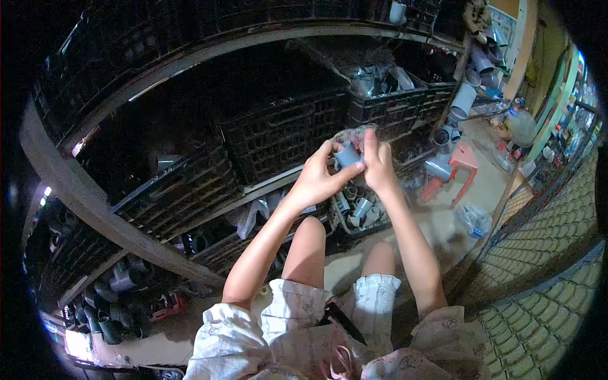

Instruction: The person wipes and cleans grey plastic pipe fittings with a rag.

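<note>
A short grey pipe fitting (347, 156) is held in front of me, above a crate of fittings. My left hand (318, 175) is closed round it, with the thumb along its lower edge and the fingers at its upper left. On its right side, my right hand (378, 166) touches the fitting, one finger or thumb pointing up and the others curled. Just below the hands, a crate holds loose grey and white pipe fittings (362, 208).
Black slatted crates (285, 130) line the shelves ahead and to the left. On the floor at the right are a red plastic stool (464, 166), large grey pipes (463, 101) and a clear plastic bag (474, 219). Dark fittings (111, 326) sit at the lower left.
</note>
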{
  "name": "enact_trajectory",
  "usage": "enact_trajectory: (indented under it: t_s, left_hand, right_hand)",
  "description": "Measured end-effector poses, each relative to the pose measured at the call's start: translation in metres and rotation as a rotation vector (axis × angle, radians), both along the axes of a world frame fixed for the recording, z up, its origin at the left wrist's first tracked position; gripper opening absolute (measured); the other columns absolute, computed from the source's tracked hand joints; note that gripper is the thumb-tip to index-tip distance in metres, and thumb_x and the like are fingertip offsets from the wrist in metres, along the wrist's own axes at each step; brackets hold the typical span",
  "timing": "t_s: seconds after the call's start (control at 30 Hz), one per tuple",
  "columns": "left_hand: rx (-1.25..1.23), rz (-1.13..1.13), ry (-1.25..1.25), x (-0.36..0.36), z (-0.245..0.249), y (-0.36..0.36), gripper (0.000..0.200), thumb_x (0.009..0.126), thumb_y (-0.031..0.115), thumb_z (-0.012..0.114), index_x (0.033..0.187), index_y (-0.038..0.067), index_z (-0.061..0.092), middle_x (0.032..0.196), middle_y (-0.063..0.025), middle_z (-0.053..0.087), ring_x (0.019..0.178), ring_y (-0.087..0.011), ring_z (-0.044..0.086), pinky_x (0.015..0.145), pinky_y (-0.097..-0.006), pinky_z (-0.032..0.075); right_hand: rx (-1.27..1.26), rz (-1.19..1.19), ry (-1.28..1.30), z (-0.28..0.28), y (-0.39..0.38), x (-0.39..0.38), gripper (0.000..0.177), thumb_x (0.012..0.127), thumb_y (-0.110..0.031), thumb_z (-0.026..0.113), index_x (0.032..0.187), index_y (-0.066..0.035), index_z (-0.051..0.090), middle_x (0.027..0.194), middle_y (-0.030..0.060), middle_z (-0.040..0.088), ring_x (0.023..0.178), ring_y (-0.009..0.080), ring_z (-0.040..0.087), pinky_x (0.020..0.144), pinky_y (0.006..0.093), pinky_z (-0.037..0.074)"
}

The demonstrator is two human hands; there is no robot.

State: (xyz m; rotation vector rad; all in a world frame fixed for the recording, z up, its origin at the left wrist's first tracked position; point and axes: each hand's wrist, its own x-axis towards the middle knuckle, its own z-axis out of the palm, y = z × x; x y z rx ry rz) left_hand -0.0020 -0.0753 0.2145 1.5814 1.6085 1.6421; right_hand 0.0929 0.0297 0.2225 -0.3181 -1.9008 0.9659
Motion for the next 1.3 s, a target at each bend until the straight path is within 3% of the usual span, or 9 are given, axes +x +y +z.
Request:
enact_trajectory:
  t_s: [0.1,0.13,0.27,0.47,0.57,0.67,0.87,0.97,1.3]
  left_hand:
    - [-0.145,0.091,-0.2,0.002,0.009,-0.002,0.03,0.077,0.023,0.061,0.091,0.004,0.041,0.072,-0.0022,0.051,0.059,-0.0067,0.051,0.046,-0.0221,0.043]
    - [-0.117,0.112,-0.232,-0.003,0.0,0.003,0.035,0.077,0.023,0.059,0.099,0.0,0.044,0.068,-0.0072,0.056,0.059,-0.0096,0.055,0.039,-0.0232,0.04]
    - [-0.045,0.04,-0.429,-0.014,-0.01,-0.002,0.041,0.081,0.024,0.054,0.114,0.002,0.044,0.086,-0.009,0.057,0.064,-0.0112,0.054,0.052,-0.0242,0.047]
    - [0.093,0.633,0.204,-0.008,-0.008,-0.015,0.027,0.081,0.022,0.053,0.09,-0.003,0.054,0.065,-0.0144,0.058,0.058,-0.0209,0.058,0.052,-0.0292,0.045]
    - [0.23,0.683,0.455,-0.005,-0.004,-0.021,0.025,0.078,0.026,0.055,0.078,0.001,0.052,0.064,-0.0177,0.056,0.057,-0.0327,0.057,0.048,-0.0371,0.045]
    - [0.285,0.675,0.682,-0.01,0.0,-0.008,0.019,0.08,0.021,0.048,0.072,0.004,0.045,0.058,-0.016,0.055,0.046,-0.0321,0.054,0.039,-0.0376,0.043]
    - [0.039,0.811,0.522,-0.068,0.007,0.025,0.035,0.084,0.032,0.036,0.082,0.0,0.05,0.065,-0.0252,0.056,0.063,-0.0417,0.055,0.059,-0.0478,0.045]
    - [-0.02,0.76,0.281,-0.044,0.028,0.02,0.039,0.083,0.036,0.037,0.087,-0.001,0.048,0.069,-0.0285,0.055,0.07,-0.0429,0.055,0.064,-0.0476,0.044]
    - [-0.016,0.851,0.317,-0.069,0.058,0.045,0.038,0.083,0.037,0.034,0.084,0.003,0.05,0.072,-0.0247,0.056,0.072,-0.0408,0.055,0.063,-0.0468,0.044]
  right_hand:
    - [0.098,-0.025,-0.005,0.003,-0.004,-0.004,0.056,0.088,-0.04,0.035,0.059,0.005,0.051,0.044,0.0124,0.045,0.044,0.0114,0.041,0.044,0.0323,0.034]
    - [0.049,-0.06,-0.029,0.005,-0.003,-0.002,0.053,0.089,-0.038,0.036,0.066,0.006,0.056,0.05,0.0111,0.052,0.047,0.0113,0.046,0.047,0.0306,0.037]
    - [-0.326,-0.007,0.318,0.005,0.002,-0.007,0.044,0.089,-0.032,0.037,0.075,0.002,0.061,0.063,0.005,0.06,0.054,0.0098,0.053,0.053,0.0224,0.042]
    - [0.335,-0.053,0.185,-0.028,-0.031,-0.021,0.017,0.082,-0.016,0.049,0.086,-0.001,0.057,0.081,0.0147,0.057,0.075,0.0252,0.056,0.066,0.0349,0.043]
    - [-0.009,0.159,0.144,-0.014,-0.031,-0.026,0.02,0.083,-0.017,0.048,0.08,0.001,0.055,0.072,0.0124,0.058,0.066,0.0237,0.057,0.059,0.0323,0.042]
    - [-0.041,0.128,-0.104,-0.006,-0.013,-0.041,0.025,0.083,-0.021,0.047,0.074,0.001,0.054,0.064,0.0132,0.057,0.061,0.027,0.057,0.053,0.0337,0.04]
    - [0.423,-0.164,-0.004,0.001,-0.042,-0.041,0.029,0.084,-0.024,0.043,0.071,-0.001,0.057,0.062,0.0198,0.055,0.056,0.0371,0.054,0.054,0.0412,0.045]
    - [0.246,-0.183,-0.009,0.026,-0.029,-0.046,0.032,0.084,-0.026,0.043,0.072,0.0,0.057,0.064,0.0205,0.056,0.059,0.0372,0.055,0.055,0.0428,0.044]
    - [0.339,-0.276,-0.196,0.064,-0.027,-0.067,0.031,0.083,-0.025,0.044,0.082,0.003,0.056,0.079,0.0245,0.056,0.072,0.0384,0.056,0.063,0.0435,0.047]
